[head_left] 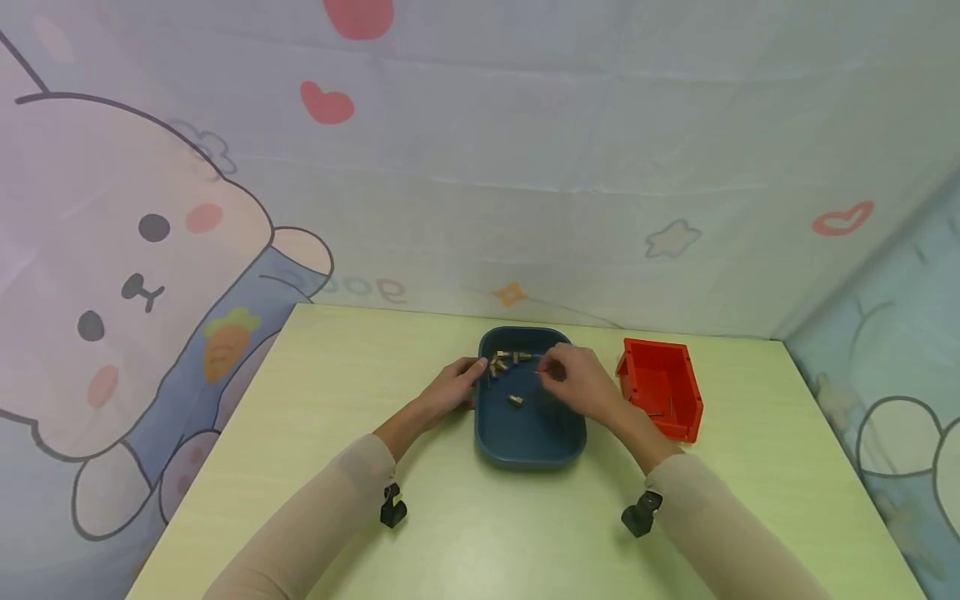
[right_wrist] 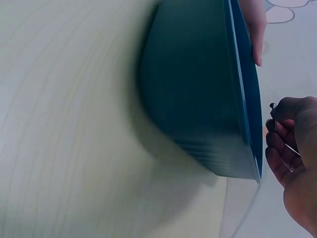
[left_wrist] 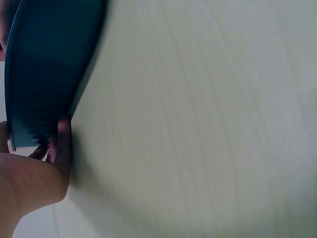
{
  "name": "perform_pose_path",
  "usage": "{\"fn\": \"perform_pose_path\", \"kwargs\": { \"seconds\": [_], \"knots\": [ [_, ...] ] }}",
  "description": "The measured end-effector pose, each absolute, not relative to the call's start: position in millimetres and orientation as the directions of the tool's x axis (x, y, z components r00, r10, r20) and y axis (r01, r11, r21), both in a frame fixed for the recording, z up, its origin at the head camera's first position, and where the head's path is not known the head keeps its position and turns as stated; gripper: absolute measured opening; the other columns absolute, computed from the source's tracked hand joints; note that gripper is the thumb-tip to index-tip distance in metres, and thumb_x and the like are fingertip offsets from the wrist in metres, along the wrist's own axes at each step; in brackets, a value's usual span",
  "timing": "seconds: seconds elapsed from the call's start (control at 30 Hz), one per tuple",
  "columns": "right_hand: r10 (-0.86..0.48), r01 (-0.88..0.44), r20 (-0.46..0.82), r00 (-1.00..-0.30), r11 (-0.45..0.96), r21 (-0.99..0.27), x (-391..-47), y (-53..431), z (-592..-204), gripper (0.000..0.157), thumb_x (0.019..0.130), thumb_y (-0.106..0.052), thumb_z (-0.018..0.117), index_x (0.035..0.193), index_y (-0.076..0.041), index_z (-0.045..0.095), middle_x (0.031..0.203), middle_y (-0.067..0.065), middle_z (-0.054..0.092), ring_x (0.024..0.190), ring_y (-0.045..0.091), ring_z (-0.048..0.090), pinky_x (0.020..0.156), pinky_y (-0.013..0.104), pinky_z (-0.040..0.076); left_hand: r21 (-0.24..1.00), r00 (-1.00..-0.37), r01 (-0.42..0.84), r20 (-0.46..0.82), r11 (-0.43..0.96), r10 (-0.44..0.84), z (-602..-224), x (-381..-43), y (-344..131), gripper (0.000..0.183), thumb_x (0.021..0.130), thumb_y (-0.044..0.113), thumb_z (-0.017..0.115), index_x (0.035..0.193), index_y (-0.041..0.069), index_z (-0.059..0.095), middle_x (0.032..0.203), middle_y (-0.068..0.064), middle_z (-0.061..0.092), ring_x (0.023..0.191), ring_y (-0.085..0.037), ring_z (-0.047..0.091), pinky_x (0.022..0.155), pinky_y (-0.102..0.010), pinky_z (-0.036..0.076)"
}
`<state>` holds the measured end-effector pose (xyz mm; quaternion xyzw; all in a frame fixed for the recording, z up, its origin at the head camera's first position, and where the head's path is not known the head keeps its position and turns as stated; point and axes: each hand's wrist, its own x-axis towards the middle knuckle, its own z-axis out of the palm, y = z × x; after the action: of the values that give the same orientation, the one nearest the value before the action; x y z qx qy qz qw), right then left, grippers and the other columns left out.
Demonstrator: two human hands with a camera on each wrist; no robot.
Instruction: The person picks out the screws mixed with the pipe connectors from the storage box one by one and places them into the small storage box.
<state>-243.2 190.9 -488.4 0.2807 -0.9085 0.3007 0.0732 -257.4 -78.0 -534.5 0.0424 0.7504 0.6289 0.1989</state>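
A dark blue plastic bin [head_left: 528,437] stands on the table. My left hand [head_left: 453,385] grips its left wall, with the thumb over the rim and the fingers along the outside, as the left wrist view [left_wrist: 37,173] also has it. Above the bin's right side, my right hand [head_left: 579,379] pinches a small screw [right_wrist: 273,105] between thumb and fingertips, its round head sticking out. Several brass fittings [head_left: 498,365] lie grouped at the bin's far left, and a single brass fitting [head_left: 516,400] lies nearer its middle.
To the right of the blue bin sits a red bin [head_left: 693,412] with a few thin screws [head_left: 671,406] on its floor. The pale wood-grain table [head_left: 360,350] ends at a patterned cloth backdrop [head_left: 480,233] at the back.
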Motion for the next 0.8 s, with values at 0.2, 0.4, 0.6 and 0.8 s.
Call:
{"fn": "perform_pose_path", "kwargs": {
  "seconds": [0.2,0.4,0.6,0.8],
  "knots": [
    [-0.445,-0.544,0.314,-0.839,0.673,-0.501,-238.4,199.0,-484.7,0.007,0.093,-0.003,0.078,0.097,-0.007,0.075,0.095,0.004,0.071,0.084,0.020,0.065,0.079,0.038,0.060,0.963,-0.919,-0.173,-0.233,0.206,0.319,-534.3,-256.8,-78.2,0.066,0.112,0.051,0.049,0.159,0.005,0.044,0.158,-0.017,0.049,0.140,-0.031,0.050,0.088,-0.035,0.059],
    [-0.457,-0.546,0.300,-0.837,0.673,-0.498,-236.3,200.5,-486.7,0.009,0.092,-0.003,0.079,0.098,-0.008,0.074,0.095,0.003,0.070,0.084,0.019,0.064,0.079,0.037,0.061,0.961,-0.919,-0.184,-0.242,0.206,0.310,-534.4,-256.7,-78.8,0.063,0.113,0.048,0.049,0.159,0.005,0.044,0.157,-0.017,0.049,0.139,-0.030,0.050,0.088,-0.034,0.059],
    [-0.456,-0.560,0.326,-0.828,0.673,-0.483,-231.3,202.6,-485.1,0.008,0.092,-0.002,0.079,0.099,-0.005,0.075,0.095,0.004,0.071,0.084,0.020,0.065,0.078,0.038,0.061,0.962,-0.917,-0.182,-0.241,0.204,0.317,-534.2,-256.7,-78.2,0.063,0.114,0.047,0.047,0.159,0.004,0.044,0.158,-0.018,0.048,0.142,-0.032,0.049,0.091,-0.037,0.059],
    [-0.436,-0.552,0.339,-0.834,0.674,-0.491,-222.7,212.9,-480.0,0.008,0.093,-0.003,0.079,0.100,-0.006,0.076,0.097,0.003,0.071,0.085,0.019,0.066,0.080,0.040,0.062,0.961,-0.919,-0.182,-0.241,0.207,0.313,-537.4,-258.3,-78.0,0.063,0.113,0.047,0.049,0.160,0.006,0.044,0.160,-0.017,0.047,0.145,-0.033,0.047,0.095,-0.038,0.059]
  ]
}}
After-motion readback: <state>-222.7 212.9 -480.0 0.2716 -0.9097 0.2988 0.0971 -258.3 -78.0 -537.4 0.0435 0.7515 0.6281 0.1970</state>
